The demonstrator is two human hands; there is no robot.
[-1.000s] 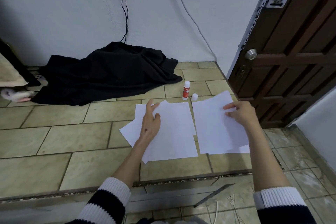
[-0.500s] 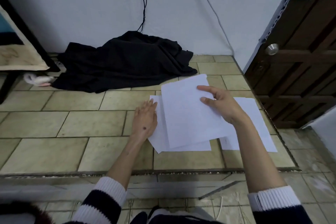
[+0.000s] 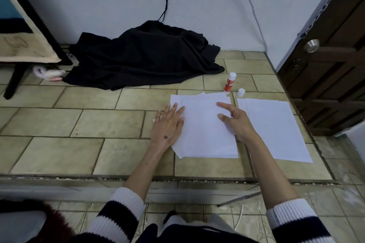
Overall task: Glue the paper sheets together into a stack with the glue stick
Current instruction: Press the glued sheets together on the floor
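Note:
A stack of white paper sheets (image 3: 205,134) lies on the tiled floor in front of me. My left hand (image 3: 167,126) rests flat with straight fingers on the stack's left edge. My right hand (image 3: 237,120) lies on the stack's right side, index finger and thumb stretched over the top sheet, the other fingers loosely bent. A second pile of white sheets (image 3: 276,130) lies to the right. Behind the papers stands a red and white glue stick (image 3: 230,82), uncapped, with its white cap (image 3: 241,92) upright beside it.
A black cloth heap (image 3: 146,55) lies against the white wall behind the papers. A dark wooden door (image 3: 331,61) closes the right side. Furniture with a dark leg (image 3: 15,77) stands at far left. A floor ledge (image 3: 177,180) runs across near me.
My right hand carried a sheet from the right pile leftward and laid it on the left stack. My left hand stayed on the stack's left edge. The camera view shifted.

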